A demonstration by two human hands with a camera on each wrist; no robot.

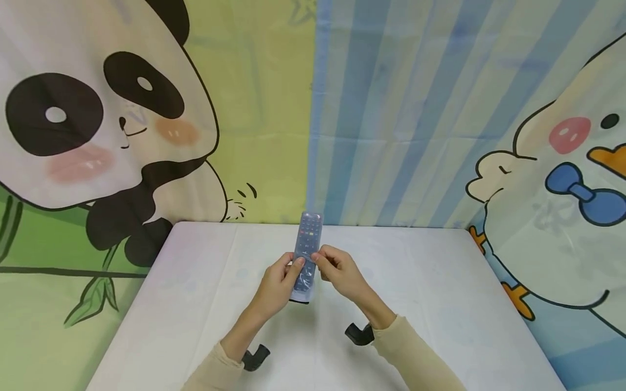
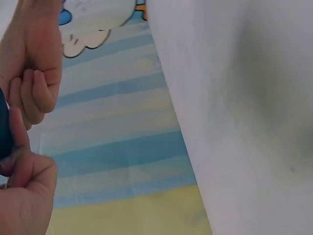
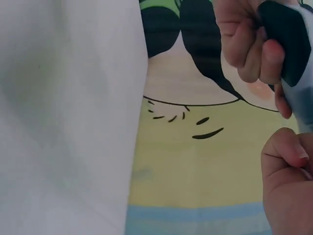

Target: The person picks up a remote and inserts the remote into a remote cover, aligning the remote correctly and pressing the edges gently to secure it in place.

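A dark remote control (image 1: 307, 239) in a shiny clear plastic film is held upright and slightly tilted above the white table. My left hand (image 1: 279, 285) grips its lower left side, thumb on the button face and fingers behind. From the right, my right hand (image 1: 342, 271) pinches at the edge of the film with thumb and forefinger, its other fingers curled. In the left wrist view only a dark strip of the remote control (image 2: 5, 132) shows beside the left hand (image 2: 29, 186). The right wrist view shows its dark back end (image 3: 288, 44) under the left fingers.
A white table (image 1: 415, 282) lies below both hands. Black curved pieces (image 1: 359, 334) show at both wrists. Behind the table hang printed cloths with a panda (image 1: 181, 136), blue stripes and a white bird (image 1: 543, 244).
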